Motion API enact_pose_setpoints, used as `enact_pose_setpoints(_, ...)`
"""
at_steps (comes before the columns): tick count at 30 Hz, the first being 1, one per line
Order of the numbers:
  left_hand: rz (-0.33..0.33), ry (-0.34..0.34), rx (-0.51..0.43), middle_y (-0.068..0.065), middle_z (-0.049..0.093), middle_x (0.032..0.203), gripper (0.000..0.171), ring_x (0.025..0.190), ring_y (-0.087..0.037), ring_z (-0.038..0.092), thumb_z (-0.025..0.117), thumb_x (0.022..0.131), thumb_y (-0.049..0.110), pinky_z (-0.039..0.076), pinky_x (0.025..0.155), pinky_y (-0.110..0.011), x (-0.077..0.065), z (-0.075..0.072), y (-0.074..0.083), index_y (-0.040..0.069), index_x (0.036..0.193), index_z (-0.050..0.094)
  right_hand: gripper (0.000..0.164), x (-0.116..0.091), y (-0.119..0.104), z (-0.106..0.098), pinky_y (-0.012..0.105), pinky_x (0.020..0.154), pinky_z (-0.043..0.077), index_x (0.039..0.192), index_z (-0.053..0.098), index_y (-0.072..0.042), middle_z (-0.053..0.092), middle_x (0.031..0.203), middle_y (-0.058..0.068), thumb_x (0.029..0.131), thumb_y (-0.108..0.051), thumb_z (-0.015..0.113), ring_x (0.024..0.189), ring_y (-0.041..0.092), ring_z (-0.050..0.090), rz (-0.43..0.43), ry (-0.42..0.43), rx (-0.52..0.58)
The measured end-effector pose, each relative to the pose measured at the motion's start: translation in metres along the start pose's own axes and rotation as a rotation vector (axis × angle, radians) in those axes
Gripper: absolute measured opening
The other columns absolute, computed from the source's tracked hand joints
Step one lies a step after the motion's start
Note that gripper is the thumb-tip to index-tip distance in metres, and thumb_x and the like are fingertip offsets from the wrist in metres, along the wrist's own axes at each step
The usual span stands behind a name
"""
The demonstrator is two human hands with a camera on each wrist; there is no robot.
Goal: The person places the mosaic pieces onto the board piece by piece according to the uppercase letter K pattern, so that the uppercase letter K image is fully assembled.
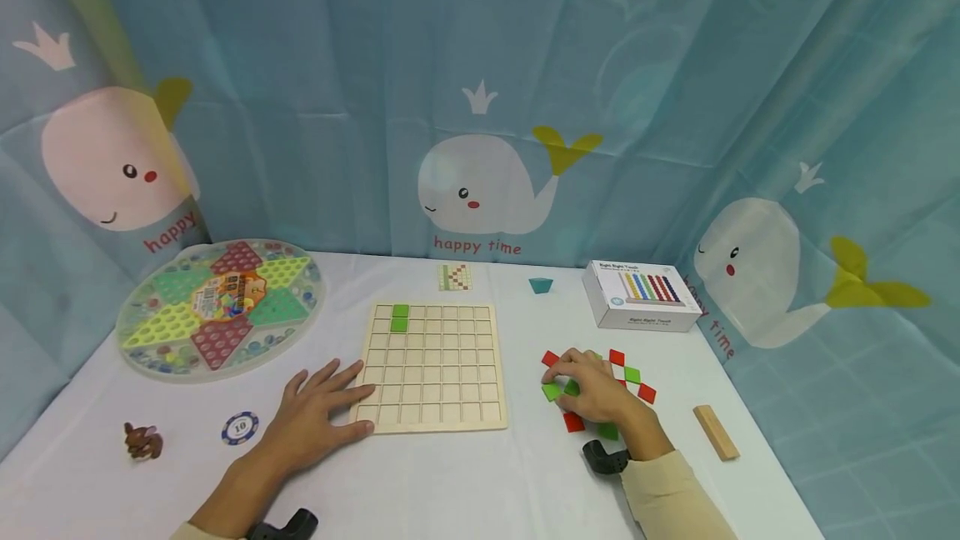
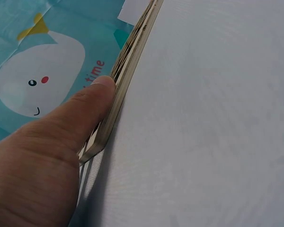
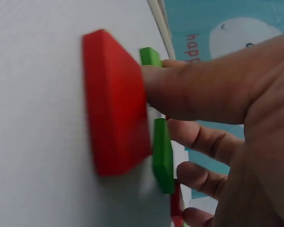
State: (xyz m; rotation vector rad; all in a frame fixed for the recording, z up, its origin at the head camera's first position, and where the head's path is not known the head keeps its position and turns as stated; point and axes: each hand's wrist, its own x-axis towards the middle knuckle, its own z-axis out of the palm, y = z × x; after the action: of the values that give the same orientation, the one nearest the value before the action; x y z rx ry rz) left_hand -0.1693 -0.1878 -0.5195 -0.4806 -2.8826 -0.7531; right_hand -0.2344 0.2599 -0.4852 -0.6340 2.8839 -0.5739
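My left hand (image 1: pixel 318 415) lies with spread fingers at the left edge of a wooden grid board (image 1: pixel 442 373). In the left wrist view its thumb (image 2: pixel 92 101) rests against the board's edge. Two green square tiles (image 1: pixel 400 318) sit in the grid's upper left, one above the other. To the right of the board, my right hand (image 1: pixel 592 386) bends over loose red and green tiles, its thumb and index finger at either side of a green tile (image 1: pixel 551 391). A red tile (image 3: pixel 116 104) stands large before the thumb in the right wrist view.
Behind the board lie a small pattern card (image 1: pixel 454 277) and a teal piece (image 1: pixel 541 285). A white box (image 1: pixel 641 297) and a wooden block (image 1: pixel 716 432) are at the right. Leftward are a round game board (image 1: pixel 168 286), a poker chip (image 1: pixel 240 428) and a brown animal figure (image 1: pixel 142 442).
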Motion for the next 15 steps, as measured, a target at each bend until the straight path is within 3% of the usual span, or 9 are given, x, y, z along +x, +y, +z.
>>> enact_pose_setpoints(5,0.002,0.004,-0.002,-0.004,0.046,0.145,0.063,0.137,-0.038,0.028,0.07,0.075,0.063,0.009,0.106,-0.063,-0.0003,-0.0001,-0.0002,0.021,0.122,0.069,0.027,0.0002,-0.0013,0.0037,0.044,0.086,0.033,0.101,0.065,-0.028,0.054,0.104,-0.011,0.083,-0.011,0.074,0.104,0.017,0.044,-0.067,0.045,-0.005)
enact_pose_setpoints(11,-0.001,-0.002,-0.011,-0.004,0.046,0.145,0.063,0.137,-0.038,0.028,0.071,0.075,0.063,0.009,0.106,-0.063,-0.0006,0.0005,-0.0001,0.021,0.122,0.069,0.027,-0.0018,-0.003,0.0046,0.043,0.093,0.036,0.108,0.063,-0.024,0.056,0.104,-0.015,0.086,-0.011,0.073,0.101,0.012,0.047,-0.041,0.089,0.082)
enact_pose_setpoints(15,-0.003,-0.002,-0.011,-0.004,0.046,0.145,0.063,0.137,-0.038,0.027,0.071,0.075,0.062,0.008,0.107,-0.063,-0.0004,0.0005,-0.0001,0.021,0.123,0.069,0.028,-0.0027,-0.0047,0.0025,0.042,0.09,0.044,0.109,0.065,-0.025,0.056,0.102,-0.016,0.086,-0.01,0.072,0.097,0.013,0.05,-0.04,0.118,0.164)
